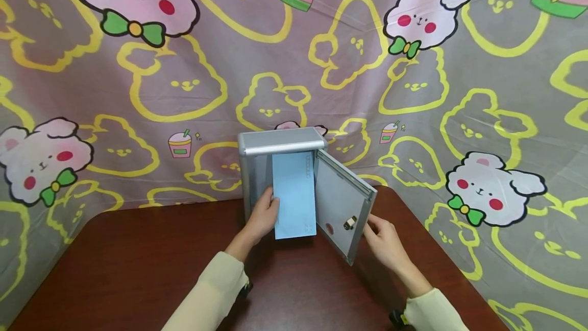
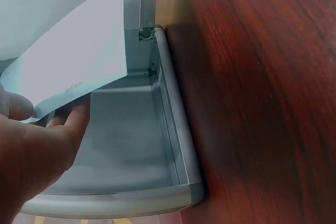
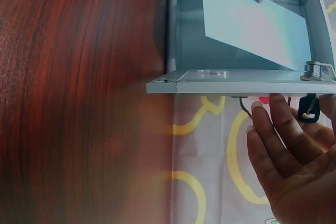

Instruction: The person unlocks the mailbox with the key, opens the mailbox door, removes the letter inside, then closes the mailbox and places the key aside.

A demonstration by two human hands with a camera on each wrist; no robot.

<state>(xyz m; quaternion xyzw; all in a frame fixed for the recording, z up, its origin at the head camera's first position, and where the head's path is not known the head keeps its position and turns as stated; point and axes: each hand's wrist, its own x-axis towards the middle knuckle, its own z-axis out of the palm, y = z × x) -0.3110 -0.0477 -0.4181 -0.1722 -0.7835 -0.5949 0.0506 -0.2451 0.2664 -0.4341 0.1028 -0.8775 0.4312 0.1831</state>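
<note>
A light blue envelope (image 1: 295,195) stands upright in front of the opening of a grey metal box (image 1: 285,140). My left hand (image 1: 265,213) pinches its left edge, thumb on the near face and fingers behind. In the left wrist view the envelope (image 2: 79,51) slants across the box's interior. The box door (image 1: 342,203) is swung out to the right, its lock (image 1: 350,222) showing on the inner face. Behind the door's free edge is my right hand (image 1: 388,241). In the right wrist view its fairly straight fingers (image 3: 286,132) reach the door's outer side, beside a black-headed key (image 3: 308,109).
The box stands on a dark red-brown wooden table (image 1: 138,259), near its back edge. A patterned cloth (image 1: 184,80) with rabbits and yellow outlines hangs behind and to the sides. A round reddish mark (image 1: 329,228) is low on the door's inner face.
</note>
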